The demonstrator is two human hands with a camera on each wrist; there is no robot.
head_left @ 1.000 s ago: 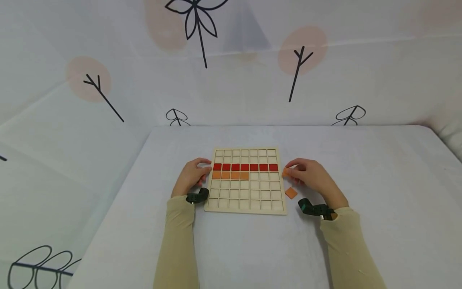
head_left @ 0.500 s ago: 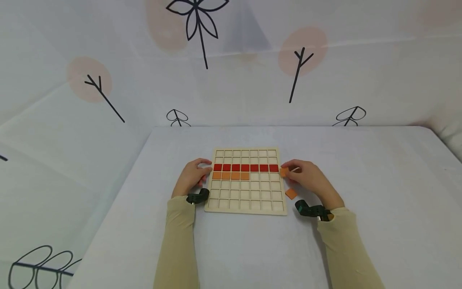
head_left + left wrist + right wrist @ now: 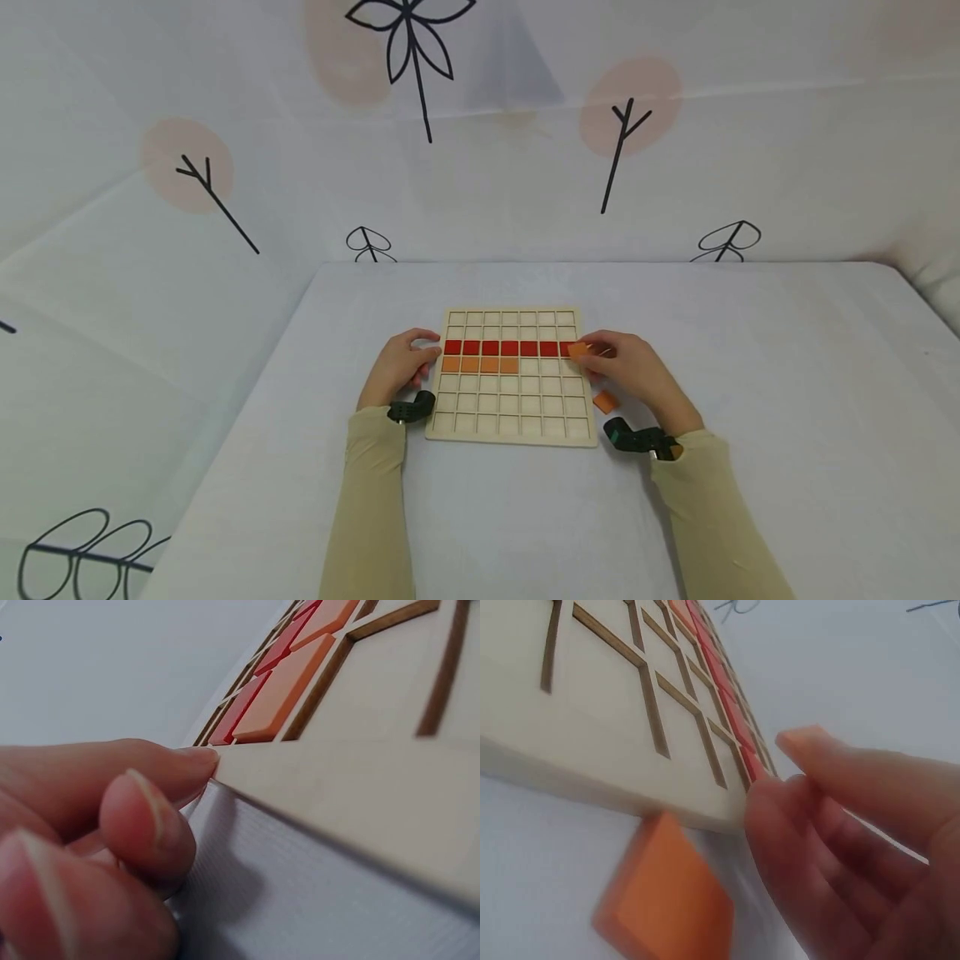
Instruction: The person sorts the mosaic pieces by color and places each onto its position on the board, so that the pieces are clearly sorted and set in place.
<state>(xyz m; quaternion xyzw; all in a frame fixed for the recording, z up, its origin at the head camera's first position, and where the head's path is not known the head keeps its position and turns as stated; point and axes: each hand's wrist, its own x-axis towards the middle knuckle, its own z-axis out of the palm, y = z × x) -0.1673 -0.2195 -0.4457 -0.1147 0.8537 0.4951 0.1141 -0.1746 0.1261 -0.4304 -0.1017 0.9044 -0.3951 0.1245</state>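
A pale wooden grid board (image 3: 510, 437) lies on the white table, with a full row of red tiles (image 3: 490, 347) and a partial row of orange tiles (image 3: 468, 364) below it. My left hand (image 3: 397, 367) rests against the board's left edge; in the left wrist view one extended digit touches the rim, while other fingers are bent and hold nothing. Over the board's right side, my right hand (image 3: 626, 362) pinches an orange tile (image 3: 577, 351) between thumb and finger, above the end of the red row. Another orange tile (image 3: 675, 892) lies loose beside the board's right edge.
Dark wrist cameras sit on the left wrist (image 3: 412, 407) and the right wrist (image 3: 637, 437). White cloth covers the table (image 3: 517, 517), and a patterned cloth backdrop (image 3: 510, 183) stands behind it.
My right hand has moved left with the pinched orange tile, from beside the board to over its right edge. The left hand and the board have hardly moved.
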